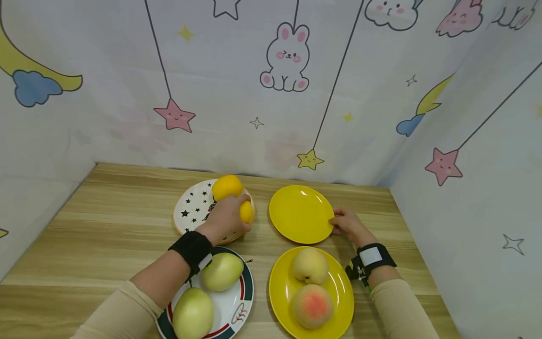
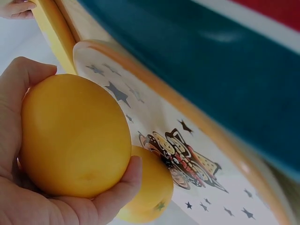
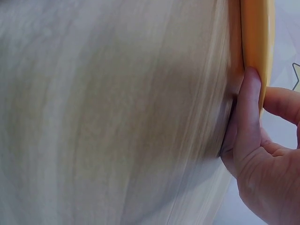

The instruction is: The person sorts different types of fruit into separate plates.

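Note:
My left hand (image 1: pixel 225 215) grips an orange (image 2: pixel 75 136) above the white plate with black stars (image 1: pixel 184 213), its thumb and fingers curled round the fruit. Behind it on that plate lies a second orange (image 1: pixel 227 186), partly covered by the held one in the left wrist view. On the other side, my right hand (image 1: pixel 349 224) pinches the right rim of the bare yellow plate (image 1: pixel 300 214) at the back. The right wrist view shows the thumb above that rim (image 3: pixel 258 42) and fingers under it.
A green-rimmed white plate (image 1: pixel 224 314) with two pale green pears (image 1: pixel 193 313) stands at front left, partly under my left forearm. At front right, another yellow plate (image 1: pixel 344 292) holds a pale yellow fruit (image 1: pixel 310 266) and a peach (image 1: pixel 313 306). Printed cloth walls (image 1: pixel 228 141) border the wooden table (image 1: pixel 106 226).

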`<action>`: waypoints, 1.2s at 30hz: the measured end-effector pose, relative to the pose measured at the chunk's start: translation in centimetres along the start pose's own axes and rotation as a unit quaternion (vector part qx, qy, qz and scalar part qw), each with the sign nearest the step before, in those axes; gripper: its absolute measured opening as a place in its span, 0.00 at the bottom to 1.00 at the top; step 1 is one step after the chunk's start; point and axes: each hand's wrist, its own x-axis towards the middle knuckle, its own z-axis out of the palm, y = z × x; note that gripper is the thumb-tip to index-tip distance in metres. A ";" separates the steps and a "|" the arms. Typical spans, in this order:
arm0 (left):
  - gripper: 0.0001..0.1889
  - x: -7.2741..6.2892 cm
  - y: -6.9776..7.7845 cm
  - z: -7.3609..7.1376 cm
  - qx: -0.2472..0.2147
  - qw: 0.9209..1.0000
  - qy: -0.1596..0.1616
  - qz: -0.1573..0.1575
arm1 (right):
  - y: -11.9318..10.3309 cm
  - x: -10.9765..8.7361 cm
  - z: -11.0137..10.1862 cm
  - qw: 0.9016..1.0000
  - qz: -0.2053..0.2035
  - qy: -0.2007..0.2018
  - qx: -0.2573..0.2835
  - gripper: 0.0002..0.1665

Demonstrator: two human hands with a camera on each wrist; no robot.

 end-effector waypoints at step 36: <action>0.38 1.9 6.2 -1.4 0.012 0.997 0.007 0.080 | 0.1 0.2 -0.4 1.000 -0.004 -0.019 0.000 0.31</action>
